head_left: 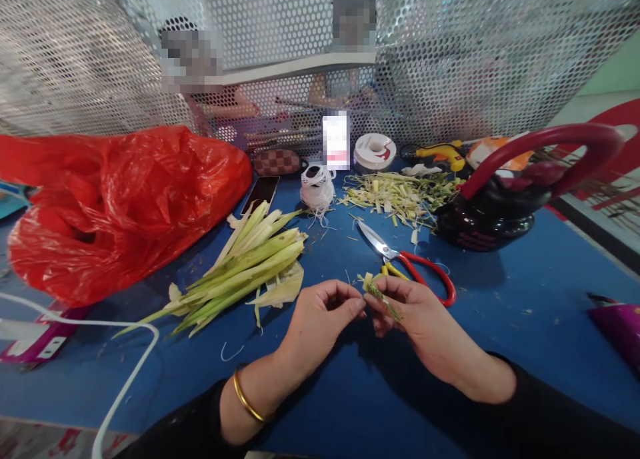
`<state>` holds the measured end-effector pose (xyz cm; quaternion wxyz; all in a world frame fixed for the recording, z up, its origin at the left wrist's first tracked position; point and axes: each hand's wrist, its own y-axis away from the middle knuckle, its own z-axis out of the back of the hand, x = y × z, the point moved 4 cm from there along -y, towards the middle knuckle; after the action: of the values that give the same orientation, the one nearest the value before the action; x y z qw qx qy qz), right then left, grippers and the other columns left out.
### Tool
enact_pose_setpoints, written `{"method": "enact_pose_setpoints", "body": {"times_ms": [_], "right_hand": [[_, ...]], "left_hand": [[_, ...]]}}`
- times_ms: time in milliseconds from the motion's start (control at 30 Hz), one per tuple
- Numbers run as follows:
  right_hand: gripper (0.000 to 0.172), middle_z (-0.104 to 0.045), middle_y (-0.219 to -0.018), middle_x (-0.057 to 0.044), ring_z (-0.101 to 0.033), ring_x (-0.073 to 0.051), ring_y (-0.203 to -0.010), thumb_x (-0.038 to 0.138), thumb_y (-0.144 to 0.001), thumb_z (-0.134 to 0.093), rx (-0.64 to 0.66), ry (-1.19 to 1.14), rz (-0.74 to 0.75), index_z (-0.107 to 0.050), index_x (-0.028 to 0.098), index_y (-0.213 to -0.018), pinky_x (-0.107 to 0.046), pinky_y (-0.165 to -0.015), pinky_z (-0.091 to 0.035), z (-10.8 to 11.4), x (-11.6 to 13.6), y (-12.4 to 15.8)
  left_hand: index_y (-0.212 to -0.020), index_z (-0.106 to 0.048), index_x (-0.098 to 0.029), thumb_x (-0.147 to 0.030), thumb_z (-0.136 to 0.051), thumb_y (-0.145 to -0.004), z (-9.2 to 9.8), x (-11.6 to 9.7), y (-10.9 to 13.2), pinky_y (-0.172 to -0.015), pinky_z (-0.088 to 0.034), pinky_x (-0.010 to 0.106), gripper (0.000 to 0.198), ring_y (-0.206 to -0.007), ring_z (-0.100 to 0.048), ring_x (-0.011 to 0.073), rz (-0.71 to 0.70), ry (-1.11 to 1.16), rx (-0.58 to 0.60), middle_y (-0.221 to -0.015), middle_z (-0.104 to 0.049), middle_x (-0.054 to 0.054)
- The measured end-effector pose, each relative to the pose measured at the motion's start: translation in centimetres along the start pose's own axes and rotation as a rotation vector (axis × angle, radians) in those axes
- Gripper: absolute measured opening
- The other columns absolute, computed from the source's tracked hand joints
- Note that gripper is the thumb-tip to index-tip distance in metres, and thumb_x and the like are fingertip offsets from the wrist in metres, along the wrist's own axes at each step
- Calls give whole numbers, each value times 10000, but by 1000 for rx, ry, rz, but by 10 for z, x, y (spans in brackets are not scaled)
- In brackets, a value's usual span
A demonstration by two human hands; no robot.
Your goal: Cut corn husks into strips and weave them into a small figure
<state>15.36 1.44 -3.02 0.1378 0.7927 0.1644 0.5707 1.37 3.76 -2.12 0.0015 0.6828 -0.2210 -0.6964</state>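
Leaf strip: small folded leaf strip (379,292), green and pale yellow, held just above the tabletop (525,299) between both hands, in front of the scissors
Right hand: right hand (415,312) has its fingers closed round the strip, thumb on top, one frayed end poking up past the fingertips
Left hand: left hand (320,312) has thumb and forefinger pinched shut on the strip's left end; whether a thread is also in that pinch cannot be told
Handling: likely very light, limp and easy to tear or unfold; best pinched across the folded middle, not by the frayed tips
Scissors: red-handled scissors (405,262) lie open just behind the hands, blades pointing away
Leaf bundle: long green-white leaves (245,266) piled to the left, near the left hand
Further back: spool of white thread (317,186), phone (261,192), heap of trimmings (395,196), dark basket with a red handle (480,219)
Left side: big red plastic bag (120,199) and a white cable (125,352)
In the way: nothing between the hands; the scissors are the closest thing
Behind: perforated metal screen (450,59) with other people seated beyond it
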Motion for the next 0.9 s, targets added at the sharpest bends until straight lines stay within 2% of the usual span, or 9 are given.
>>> {"method": "enact_pose_setpoints", "body": {"times_ms": [433, 533, 667, 800, 900], "right_hand": [[422, -544, -539, 55, -490, -83, -476, 527, -613, -834, 43, 24, -3, -596, 184, -671, -233, -501, -432, -1, 2, 1], [411, -541, -565, 52, -488, -86, -494, 542, -652, -803, 56, 57, 36, -598, 186, -678, -234, -502, -414, -1, 4, 1], [374, -546, -591, 50, -479, -86, -526, 507, -701, -778, 81, 129, 88, -590, 185, -675, -232, -530, -401, -3, 5, 2], [344, -555, -585, 52, -486, -88, -531, 463, -695, -792, 89, 229, 62, -588, 187, -672, -237, -543, -406, -5, 4, 3], [349, -572, -597, 45, -501, -91, -533, 476, -694, -789, 109, 221, 44, -593, 188, -673, -244, -548, -412, -5, 3, 3]], "left_hand": [[-728, -691, -146, -259, -727, -732, -1, -2, 1, -660, -457, 255, 120, -656, -600, 132, -16, 2, 28, -704, -693, 34], [-770, -690, -146, -279, -736, -734, -3, -1, 1, -701, -469, 264, 145, -683, -614, 133, 21, 109, 63, -745, -704, 41], [-909, -671, -157, -314, -741, -743, -4, 5, 1, -661, -464, 252, 239, -689, -618, 130, 131, 257, 93, -781, -700, 32], [-826, -648, -152, -302, -783, -709, -2, 7, -1, -646, -447, 238, 233, -691, -606, 123, 153, 262, 101, -744, -673, 18], [-792, -652, -146, -288, -790, -699, -2, 7, 0, -649, -431, 234, 219, -682, -590, 111, 159, 261, 132, -745, -674, 19]]}}
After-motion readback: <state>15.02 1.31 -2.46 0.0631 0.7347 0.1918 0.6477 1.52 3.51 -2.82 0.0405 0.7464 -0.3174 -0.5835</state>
